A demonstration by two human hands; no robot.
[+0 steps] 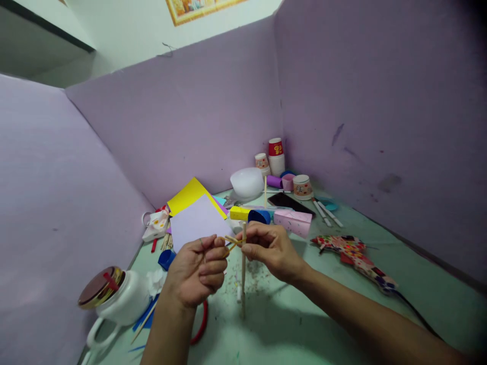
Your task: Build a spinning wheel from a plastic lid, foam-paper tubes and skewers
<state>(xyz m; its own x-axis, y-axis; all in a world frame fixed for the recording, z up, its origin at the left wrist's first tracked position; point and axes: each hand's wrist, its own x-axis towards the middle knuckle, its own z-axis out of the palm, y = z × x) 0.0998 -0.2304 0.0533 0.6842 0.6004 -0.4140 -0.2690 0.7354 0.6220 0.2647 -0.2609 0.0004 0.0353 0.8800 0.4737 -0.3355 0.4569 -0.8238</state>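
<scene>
My right hand (272, 251) pinches an upright wooden chopstick (244, 279) near its top; the lower end reaches down toward the table. A yellowish rubber band (232, 242) stretches from the chopstick to my left hand (201, 268), whose fingers are curled closed on its other end. The band's strands cross just left of the chopstick. My fingers partly hide where the band meets the wood. Behind the hands lie a pale lilac paper sheet (200, 223), a dark blue paper roll (259, 217) and a pink paper roll (292, 222).
On the left stands a white mug (131, 299) with a brown-gold lid (101, 288). A patterned glue gun (353, 253) with a cord lies at right. Toward the back are a white bowl (246, 183), paper cups (276, 157) and a phone (291, 204). Purple partitions (190, 111) enclose the table.
</scene>
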